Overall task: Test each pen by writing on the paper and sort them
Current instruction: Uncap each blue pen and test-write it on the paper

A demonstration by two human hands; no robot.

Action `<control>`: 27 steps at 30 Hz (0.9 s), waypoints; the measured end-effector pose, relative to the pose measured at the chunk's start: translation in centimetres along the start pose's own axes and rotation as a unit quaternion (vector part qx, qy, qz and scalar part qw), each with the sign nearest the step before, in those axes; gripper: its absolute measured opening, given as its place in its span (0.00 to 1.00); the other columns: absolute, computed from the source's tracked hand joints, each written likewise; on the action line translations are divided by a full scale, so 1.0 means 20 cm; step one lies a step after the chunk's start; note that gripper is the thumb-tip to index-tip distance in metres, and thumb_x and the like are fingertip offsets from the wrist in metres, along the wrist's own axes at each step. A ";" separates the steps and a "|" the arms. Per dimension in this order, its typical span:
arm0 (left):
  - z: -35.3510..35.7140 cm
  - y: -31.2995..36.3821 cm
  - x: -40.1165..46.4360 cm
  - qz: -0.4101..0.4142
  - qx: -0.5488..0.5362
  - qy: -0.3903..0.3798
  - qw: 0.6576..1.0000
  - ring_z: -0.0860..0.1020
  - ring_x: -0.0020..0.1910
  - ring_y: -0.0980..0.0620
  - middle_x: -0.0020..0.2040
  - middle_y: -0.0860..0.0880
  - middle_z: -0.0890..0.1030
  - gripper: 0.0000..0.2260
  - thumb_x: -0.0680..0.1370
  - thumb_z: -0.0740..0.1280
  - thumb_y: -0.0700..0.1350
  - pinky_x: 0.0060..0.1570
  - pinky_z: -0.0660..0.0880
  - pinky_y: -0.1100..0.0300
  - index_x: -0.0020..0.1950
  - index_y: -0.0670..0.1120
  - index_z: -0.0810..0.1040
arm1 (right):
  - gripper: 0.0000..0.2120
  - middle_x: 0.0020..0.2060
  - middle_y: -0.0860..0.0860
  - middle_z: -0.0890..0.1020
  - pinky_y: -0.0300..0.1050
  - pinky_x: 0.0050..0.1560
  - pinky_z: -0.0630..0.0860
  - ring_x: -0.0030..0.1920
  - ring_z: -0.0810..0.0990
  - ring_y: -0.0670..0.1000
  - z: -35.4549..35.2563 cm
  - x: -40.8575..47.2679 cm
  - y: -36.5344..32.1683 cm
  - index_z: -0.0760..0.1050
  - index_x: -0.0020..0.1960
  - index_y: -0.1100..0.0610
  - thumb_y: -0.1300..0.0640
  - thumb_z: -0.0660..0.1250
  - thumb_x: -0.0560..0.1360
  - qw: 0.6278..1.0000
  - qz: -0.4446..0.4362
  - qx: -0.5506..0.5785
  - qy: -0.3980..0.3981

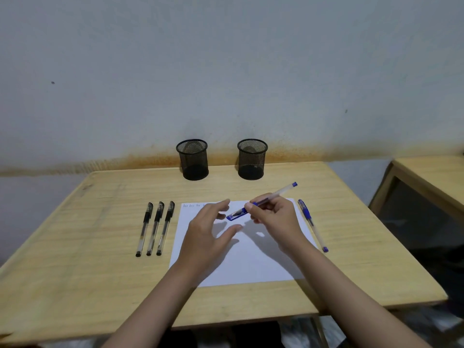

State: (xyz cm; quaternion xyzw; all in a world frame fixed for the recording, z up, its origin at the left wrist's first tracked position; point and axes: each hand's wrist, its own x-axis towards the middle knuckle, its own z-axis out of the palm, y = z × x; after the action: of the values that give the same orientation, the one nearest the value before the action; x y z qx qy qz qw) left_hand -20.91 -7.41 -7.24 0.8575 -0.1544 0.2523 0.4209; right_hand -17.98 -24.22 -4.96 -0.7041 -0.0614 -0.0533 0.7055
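Blue capped pen [261, 200] pinched in right hand [272, 217], above white paper [251, 257]. Left hand [208, 229] just beside cap end, fingers spread, holding nothing. Right of grip: second blue pen [312, 224]. Left: three black pens [155, 228]. Beyond: two mesh cups [192, 159].

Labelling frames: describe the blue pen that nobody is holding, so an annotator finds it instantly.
Start at the white paper sheet on the light wooden table. Along its right edge lies one capped blue-capped clear pen, alone on bare wood. The three black-capped clear pens lie left of the sheet.
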 end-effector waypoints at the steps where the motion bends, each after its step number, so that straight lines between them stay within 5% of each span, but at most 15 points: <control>1: 0.00 0.01 0.01 0.015 -0.009 0.008 1.000 0.77 0.49 0.62 0.53 0.55 0.80 0.22 0.71 0.73 0.49 0.50 0.72 0.71 0.63 0.49 0.75 | 0.03 0.33 0.51 0.83 0.41 0.38 0.76 0.33 0.80 0.46 0.01 -0.01 -0.01 0.80 0.41 0.58 0.61 0.73 0.71 1.000 -0.005 0.006 -0.006; 6: -0.03 0.00 0.04 0.083 -0.007 0.039 0.996 0.78 0.39 0.58 0.40 0.48 0.82 0.08 0.70 0.72 0.40 0.40 0.75 0.60 0.49 0.42 0.83 | 0.05 0.29 0.48 0.80 0.44 0.40 0.77 0.34 0.79 0.47 0.05 -0.05 -0.02 0.78 0.38 0.58 0.62 0.71 0.72 0.999 -0.017 0.009 -0.033; 14: -0.22 -0.04 0.05 0.114 0.040 0.036 0.992 0.79 0.40 0.57 0.41 0.47 0.84 0.07 0.69 0.72 0.36 0.41 0.75 0.65 0.46 0.40 0.84 | 0.08 0.28 0.46 0.80 0.38 0.39 0.75 0.34 0.79 0.45 0.20 -0.11 -0.04 0.75 0.37 0.58 0.64 0.71 0.72 0.996 -0.083 0.016 -0.006; 18: -0.54 -0.16 0.00 -0.074 0.005 0.184 0.980 0.78 0.40 0.69 0.39 0.48 0.82 0.08 0.70 0.70 0.30 0.40 0.71 0.76 0.44 0.42 0.83 | 0.09 0.29 0.46 0.79 0.45 0.42 0.77 0.32 0.78 0.45 0.01 -0.02 -0.08 0.74 0.37 0.58 0.65 0.69 0.73 0.982 -0.105 0.093 0.125; 20: -0.69 -0.25 0.00 -0.109 0.054 0.181 0.976 0.77 0.39 0.70 0.41 0.46 0.82 0.07 0.71 0.71 0.33 0.40 0.71 0.77 0.47 0.40 0.83 | 0.08 0.29 0.46 0.79 0.44 0.41 0.78 0.32 0.78 0.45 -0.03 0.00 -0.09 0.73 0.37 0.59 0.64 0.69 0.74 0.985 -0.092 0.092 0.116; 23: -0.69 -0.36 -0.01 -0.186 0.082 0.160 0.966 0.78 0.39 0.63 0.42 0.49 0.82 0.09 0.72 0.72 0.36 0.41 0.70 0.75 0.51 0.41 0.83 | 0.04 0.31 0.49 0.80 0.38 0.38 0.79 0.32 0.79 0.45 0.10 -0.02 -0.05 0.74 0.41 0.62 0.64 0.68 0.74 0.995 -0.039 0.074 0.050; 27: -0.64 -0.48 -0.03 -0.287 0.106 0.135 0.942 0.79 0.47 0.50 0.45 0.47 0.83 0.11 0.70 0.74 0.40 0.52 0.73 0.58 0.52 0.42 0.83 | 0.03 0.32 0.51 0.80 0.36 0.36 0.78 0.31 0.79 0.44 0.21 -0.03 -0.04 0.75 0.43 0.65 0.66 0.68 0.74 0.996 -0.004 0.087 0.030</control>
State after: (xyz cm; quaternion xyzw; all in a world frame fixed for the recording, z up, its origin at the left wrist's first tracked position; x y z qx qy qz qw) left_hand -20.80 8.60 -7.14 0.8628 0.1840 0.2492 0.3995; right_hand -18.79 -19.99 -4.33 -0.6375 -0.0475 -0.0717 0.7656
